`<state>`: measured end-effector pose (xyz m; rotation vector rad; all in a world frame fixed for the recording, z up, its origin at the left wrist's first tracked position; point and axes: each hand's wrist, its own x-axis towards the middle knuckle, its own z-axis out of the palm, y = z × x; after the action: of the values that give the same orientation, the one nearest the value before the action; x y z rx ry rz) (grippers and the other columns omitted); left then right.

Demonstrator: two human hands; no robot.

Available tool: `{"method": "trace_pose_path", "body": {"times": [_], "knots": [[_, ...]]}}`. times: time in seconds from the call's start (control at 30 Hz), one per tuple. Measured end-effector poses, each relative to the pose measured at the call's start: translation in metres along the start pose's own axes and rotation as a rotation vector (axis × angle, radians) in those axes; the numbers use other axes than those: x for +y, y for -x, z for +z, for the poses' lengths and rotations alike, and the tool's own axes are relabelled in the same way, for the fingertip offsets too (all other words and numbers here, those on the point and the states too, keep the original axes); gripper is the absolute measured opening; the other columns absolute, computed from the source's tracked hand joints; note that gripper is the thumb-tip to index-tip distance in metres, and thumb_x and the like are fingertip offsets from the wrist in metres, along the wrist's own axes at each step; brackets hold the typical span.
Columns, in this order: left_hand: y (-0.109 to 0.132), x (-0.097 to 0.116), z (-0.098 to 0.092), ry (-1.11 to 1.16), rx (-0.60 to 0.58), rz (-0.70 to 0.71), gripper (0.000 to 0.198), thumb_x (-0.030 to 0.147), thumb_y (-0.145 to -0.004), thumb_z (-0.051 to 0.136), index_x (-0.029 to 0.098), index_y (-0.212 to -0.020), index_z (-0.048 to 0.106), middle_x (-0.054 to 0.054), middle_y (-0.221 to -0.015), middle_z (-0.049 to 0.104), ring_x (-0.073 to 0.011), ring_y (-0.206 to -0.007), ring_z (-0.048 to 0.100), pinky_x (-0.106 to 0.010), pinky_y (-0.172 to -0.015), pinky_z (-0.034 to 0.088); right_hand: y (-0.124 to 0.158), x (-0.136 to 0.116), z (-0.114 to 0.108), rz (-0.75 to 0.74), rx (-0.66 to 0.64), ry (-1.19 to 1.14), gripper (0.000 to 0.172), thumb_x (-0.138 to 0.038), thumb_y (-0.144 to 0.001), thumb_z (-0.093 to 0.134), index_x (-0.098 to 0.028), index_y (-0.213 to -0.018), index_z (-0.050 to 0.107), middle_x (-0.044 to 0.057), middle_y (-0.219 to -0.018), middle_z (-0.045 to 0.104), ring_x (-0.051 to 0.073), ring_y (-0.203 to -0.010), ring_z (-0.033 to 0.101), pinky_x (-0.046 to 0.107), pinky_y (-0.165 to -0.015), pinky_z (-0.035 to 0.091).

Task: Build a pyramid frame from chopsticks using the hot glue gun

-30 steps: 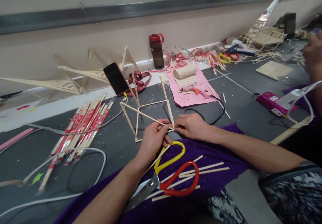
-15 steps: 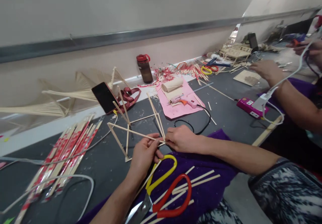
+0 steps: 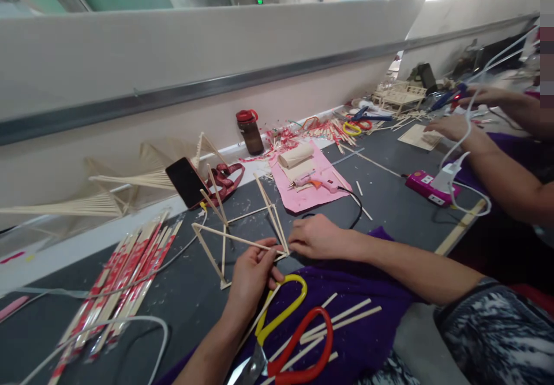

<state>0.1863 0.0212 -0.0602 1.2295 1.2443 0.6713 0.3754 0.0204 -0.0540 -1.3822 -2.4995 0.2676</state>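
Note:
A frame of thin wooden sticks (image 3: 225,232) stands on the grey table in front of me. My left hand (image 3: 251,275) pinches one long stick of that frame near its right end. My right hand (image 3: 318,236) is closed at the same corner, where several sticks meet. Just below my hands, scissors with one yellow and one red handle (image 3: 294,327) lie on a purple cloth (image 3: 367,333) among loose sticks.
Wrapped chopsticks (image 3: 125,275) lie at left, with white cable (image 3: 130,321) near them. A phone (image 3: 187,182), a brown bottle (image 3: 250,131) and a pink mat with a glue gun (image 3: 318,183) sit behind. Another person's hands (image 3: 454,126) work at right near a purple power strip (image 3: 426,186).
The camera has tilted up and turned right, showing more of the wall and the other person's arms. My hands stay at the same corner of the stick frame.

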Motion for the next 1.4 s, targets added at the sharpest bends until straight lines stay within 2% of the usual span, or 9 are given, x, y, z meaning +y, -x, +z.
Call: {"method": "trace_pose_path", "body": {"times": [0.1, 0.2, 0.33, 0.57, 0.73, 1.0, 1.13, 1.3, 1.4], "knots": [[0.000, 0.002, 0.001, 0.017, 0.013, -0.018, 0.044, 0.034, -0.072, 0.065, 0.010, -0.106, 0.052, 0.002, -0.048, 0.062, -0.0081, -0.031, 0.048, -0.015, -0.033, 0.034, 0.000, 0.036, -0.023, 0.150, 0.137, 0.006, 0.026, -0.028, -0.088, 0.046, -0.018, -0.088, 0.070, 0.005, -0.090, 0.068, 0.013, -0.081, 0.060, 0.023, -0.068, 0.037], [0.001, 0.003, 0.001, 0.035, 0.013, -0.009, 0.042, 0.034, -0.072, 0.066, 0.011, -0.105, 0.054, 0.002, -0.047, 0.062, -0.0085, -0.032, 0.049, -0.015, -0.034, 0.035, 0.002, 0.078, -0.045, 0.535, 0.292, 0.181, 0.032, -0.035, -0.089, 0.043, -0.018, -0.102, 0.067, 0.010, -0.103, 0.066, 0.018, -0.089, 0.060, 0.026, -0.069, 0.038], [0.001, 0.003, 0.000, 0.029, 0.011, -0.014, 0.040, 0.033, -0.074, 0.064, 0.011, -0.106, 0.054, 0.003, -0.045, 0.060, -0.0083, -0.032, 0.049, -0.014, -0.034, 0.036, -0.004, 0.114, -0.053, 0.730, 0.100, 0.178, 0.047, -0.054, -0.079, 0.051, -0.020, -0.109, 0.064, 0.010, -0.108, 0.065, 0.023, -0.093, 0.060, 0.026, -0.065, 0.038], [-0.002, 0.000, 0.000, 0.032, 0.022, -0.023, 0.035, 0.028, -0.077, 0.060, 0.010, -0.107, 0.053, 0.002, -0.048, 0.061, -0.0078, -0.031, 0.048, -0.014, -0.032, 0.036, -0.024, 0.122, -0.033, 0.767, 0.019, 0.122, 0.049, -0.058, -0.069, 0.059, -0.020, -0.099, 0.066, 0.010, -0.098, 0.068, 0.024, -0.088, 0.062, 0.026, -0.066, 0.041], [-0.003, -0.002, 0.001, 0.020, 0.021, -0.011, 0.033, 0.026, -0.079, 0.059, 0.010, -0.107, 0.052, 0.000, -0.055, 0.065, -0.0067, -0.032, 0.049, -0.014, -0.032, 0.036, -0.022, 0.128, -0.036, 0.775, 0.038, 0.051, 0.043, -0.050, -0.067, 0.063, -0.020, -0.098, 0.067, 0.009, -0.098, 0.069, 0.023, -0.087, 0.063, 0.026, -0.066, 0.042], [-0.004, -0.003, -0.001, 0.015, 0.005, -0.018, 0.034, 0.028, -0.080, 0.058, 0.010, -0.108, 0.051, 0.001, -0.055, 0.063, -0.0078, -0.035, 0.052, -0.014, -0.033, 0.037, -0.005, 0.127, -0.047, 0.766, 0.182, -0.164, 0.040, -0.032, -0.078, 0.053, -0.012, -0.112, 0.057, 0.004, -0.080, 0.069, 0.012, -0.063, 0.061, 0.019, -0.055, 0.041], [-0.004, -0.002, -0.001, 0.020, 0.008, -0.004, 0.035, 0.027, -0.078, 0.058, 0.010, -0.108, 0.051, -0.004, -0.071, 0.069, -0.0073, -0.037, 0.053, -0.015, -0.033, 0.039, -0.002, 0.125, -0.047, 0.644, 0.379, -0.275, 0.038, -0.026, -0.073, 0.058, -0.015, -0.109, 0.058, 0.003, -0.087, 0.066, 0.011, -0.062, 0.058, 0.019, -0.056, 0.042], [-0.003, -0.002, -0.001, 0.009, -0.006, 0.017, 0.036, 0.031, -0.078, 0.059, 0.009, -0.106, 0.053, -0.004, -0.065, 0.069, -0.0069, -0.034, 0.051, -0.015, -0.033, 0.038, -0.004, 0.119, -0.044, 0.488, 0.564, -0.651, 0.029, -0.042, -0.079, 0.055, -0.016, -0.090, 0.059, 0.000, -0.072, 0.060, 0.008, -0.053, 0.051, 0.020, -0.051, 0.041], [0.000, -0.002, 0.001, 0.020, 0.007, 0.012, 0.035, 0.030, -0.077, 0.060, 0.010, -0.105, 0.054, -0.002, -0.060, 0.067, -0.0072, -0.033, 0.051, -0.015, -0.033, 0.038, 0.001, 0.108, -0.048, 0.446, 0.650, -0.854, 0.031, -0.043, -0.072, 0.065, -0.017, -0.085, 0.056, -0.001, -0.069, 0.059, 0.008, -0.053, 0.051, 0.019, -0.048, 0.037]]}}
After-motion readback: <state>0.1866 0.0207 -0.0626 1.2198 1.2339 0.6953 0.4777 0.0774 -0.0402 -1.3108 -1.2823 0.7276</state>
